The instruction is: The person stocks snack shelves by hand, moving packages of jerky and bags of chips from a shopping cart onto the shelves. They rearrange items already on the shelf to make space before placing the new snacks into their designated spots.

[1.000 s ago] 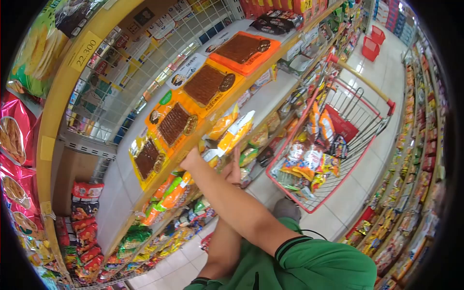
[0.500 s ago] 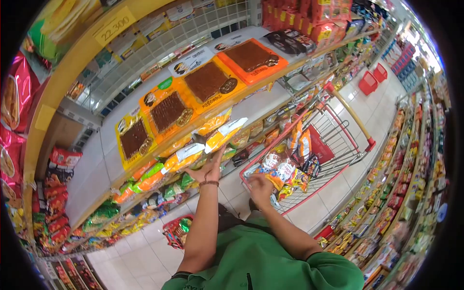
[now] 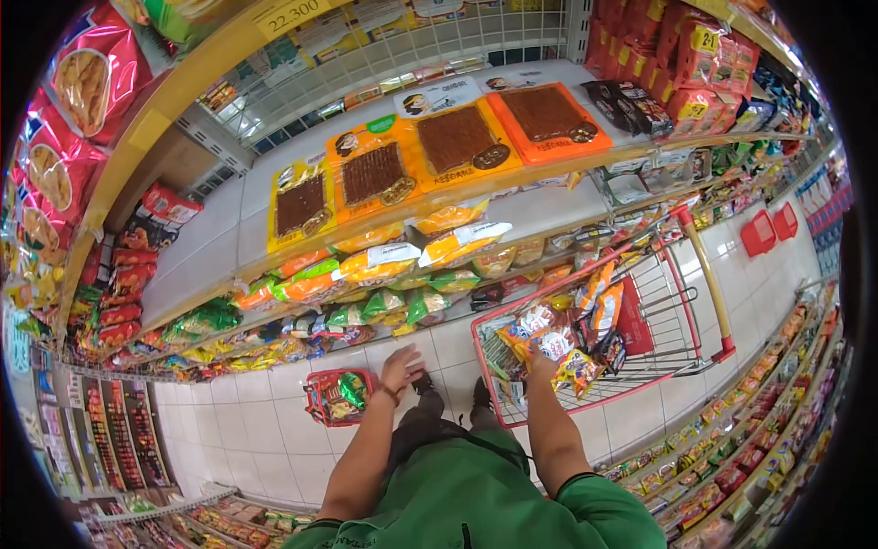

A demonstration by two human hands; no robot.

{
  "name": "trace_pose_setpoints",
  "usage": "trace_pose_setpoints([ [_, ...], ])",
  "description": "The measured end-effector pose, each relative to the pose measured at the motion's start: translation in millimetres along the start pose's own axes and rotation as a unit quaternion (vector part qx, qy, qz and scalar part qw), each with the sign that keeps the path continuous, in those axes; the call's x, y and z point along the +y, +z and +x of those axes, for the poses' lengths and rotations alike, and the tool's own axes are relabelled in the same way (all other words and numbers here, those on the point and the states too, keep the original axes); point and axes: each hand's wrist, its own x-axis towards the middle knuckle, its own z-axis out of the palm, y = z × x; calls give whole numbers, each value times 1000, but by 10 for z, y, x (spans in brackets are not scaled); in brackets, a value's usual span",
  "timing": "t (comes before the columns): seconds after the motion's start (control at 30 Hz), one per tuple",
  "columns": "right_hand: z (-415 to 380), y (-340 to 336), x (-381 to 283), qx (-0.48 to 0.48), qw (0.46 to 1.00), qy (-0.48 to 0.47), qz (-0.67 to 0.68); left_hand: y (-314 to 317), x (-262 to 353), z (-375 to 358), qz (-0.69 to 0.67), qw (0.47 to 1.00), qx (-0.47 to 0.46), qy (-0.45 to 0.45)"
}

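My left hand (image 3: 400, 371) is over the floor, its fingers apart and nothing in it, just right of a small red basket (image 3: 316, 412) that holds a green packet (image 3: 352, 389). My right hand (image 3: 541, 368) reaches into the shopping cart (image 3: 599, 410) at the colourful snack bags. Its fingers are hidden, so a grip cannot be made out. Beside it lie white-and-brown bags (image 3: 554, 345), a yellow bag (image 3: 578, 371) and orange bags (image 3: 606, 309). Flat packs of dark seaweed sheets (image 3: 455, 142) in yellow and orange wrappers line the shelf ahead.
Below the seaweed packs, a lower shelf carries orange bags (image 3: 465, 243) and green bags (image 3: 428, 306). Pink snack bags (image 3: 96, 78) stand at the upper left. Red baskets (image 3: 758, 233) sit on the tiled floor farther back. Another stocked shelf (image 3: 732, 412) curves along the right.
My left hand has come down from the orange bags on the shelf to above the floor. My right hand has gone farther into the cart. The view has shifted, with the shelf appearing farther right.
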Motion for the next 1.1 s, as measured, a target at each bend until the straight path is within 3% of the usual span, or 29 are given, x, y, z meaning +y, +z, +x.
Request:
trace_pose_setpoints([
  [0.03, -51, -207, 13, -84, 989, -117, -24, -329, -291, 37, -48, 999, 3, -8],
  [0.07, -237, -404, -146, -61, 967, -90, -229, -649, -569, 45, -95, 995, 2, -17],
  [0.1, -404, -639, -227, -56, 968, -89, -229, -830, -695, -116, -125, 991, 36, -30],
  [0.17, -676, -1119, -347, -154, 847, -193, -470, -1193, -1064, -337, -171, 981, 89, -34],
  [0.2, -767, -1275, -429, -212, 812, -186, -512, -1196, -1135, -500, -170, 972, 158, -44],
  [0.23, -812, -1301, -409, -202, 811, -187, -515, -1266, -1229, -650, -151, 974, 159, -50],
  [0.3, -829, -1357, -305, -228, 756, -272, -550, -1433, -1639, -693, -200, 959, 187, -67],
  [0.43, -557, -1362, -13, -255, 711, -294, -585, -1324, -2083, -654, -179, 961, 190, -93],
  [0.5, -451, -1455, 55, -375, 654, -329, -569, -1133, -2126, -709, -142, 970, 175, -87],
  [0.63, -868, -1811, 218, -413, 676, -394, -466, -850, -2361, -891, -138, 975, 147, -88],
  [0.7, -1212, -1745, 498, -242, 639, -625, -377, -793, -2475, -1029, -164, 972, 130, -108],
  [0.73, -1289, -1595, 574, -242, 633, -628, -382, -774, -2548, -1092, -189, 966, 130, -117],
  [0.8, -1361, -1411, 712, -245, 764, -468, -371, -839, -2851, -1183, -216, 956, 142, -138],
  [1.1, -1169, -1335, 563, -187, 765, -520, -331, -1135, -3157, -1578, -200, 938, 226, -168],
])
